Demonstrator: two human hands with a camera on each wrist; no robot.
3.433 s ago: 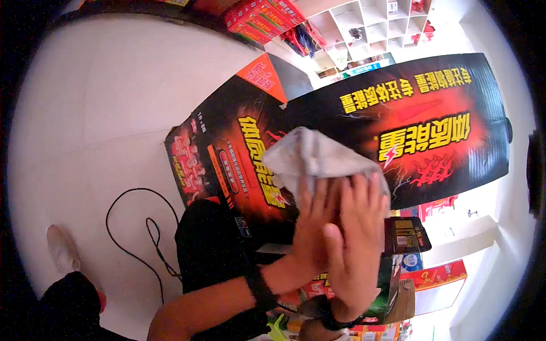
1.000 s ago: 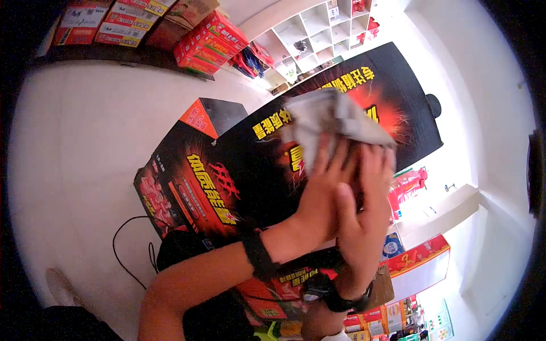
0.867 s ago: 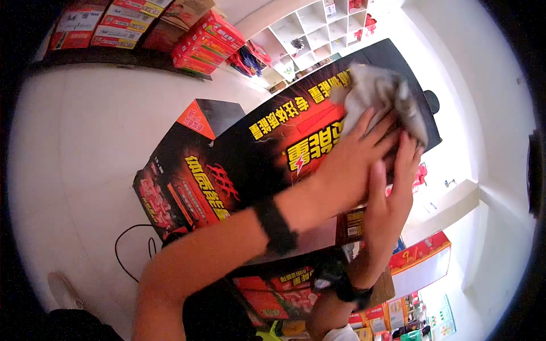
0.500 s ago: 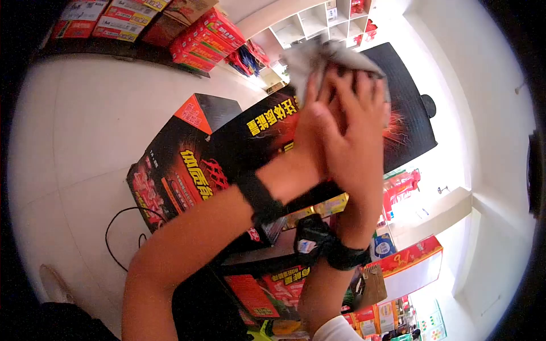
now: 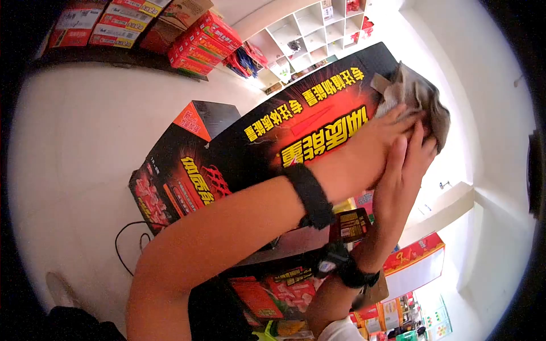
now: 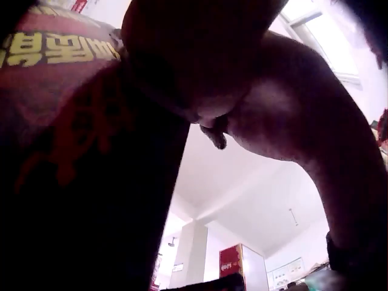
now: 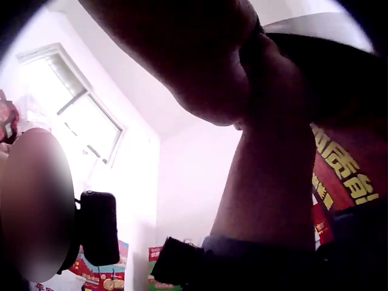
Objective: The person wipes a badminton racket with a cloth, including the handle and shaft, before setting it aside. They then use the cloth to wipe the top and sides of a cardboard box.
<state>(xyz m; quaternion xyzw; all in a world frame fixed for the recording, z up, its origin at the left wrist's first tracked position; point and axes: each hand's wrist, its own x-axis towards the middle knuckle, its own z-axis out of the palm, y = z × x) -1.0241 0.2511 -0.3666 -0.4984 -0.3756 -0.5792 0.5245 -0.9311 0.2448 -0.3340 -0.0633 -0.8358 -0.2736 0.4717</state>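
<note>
Both hands meet on a crumpled grey-white cloth point(image 5: 420, 94) at the far right edge of a large black and red printed display panel point(image 5: 327, 105). My left hand point(image 5: 367, 153) lies over the cloth with its fingers extended. Beside it, the right hand point(image 5: 405, 176) rests its fingers on the cloth's lower part, thumb alongside the left hand. The cloth bunches in folds beyond the fingertips and overhangs the panel's edge. Yellow characters show on the panel in the left wrist view too, where the hands are dark shapes. Part of the panel's print is hidden behind the left forearm.
A joined black box section point(image 5: 187, 170) with a red corner stands on the pale floor point(image 5: 79, 148). A black cable point(image 5: 122, 238) lies near it. Red cartons point(image 5: 205, 45) and white cubby shelves point(image 5: 304, 31) stand behind. A red and white box point(image 5: 418, 261) is at right.
Over the last half second both hands and the cloth have swept right and down from the panel's upper middle to its far edge. Earlier, the cloth also moved across the panel; the head view has shifted.
</note>
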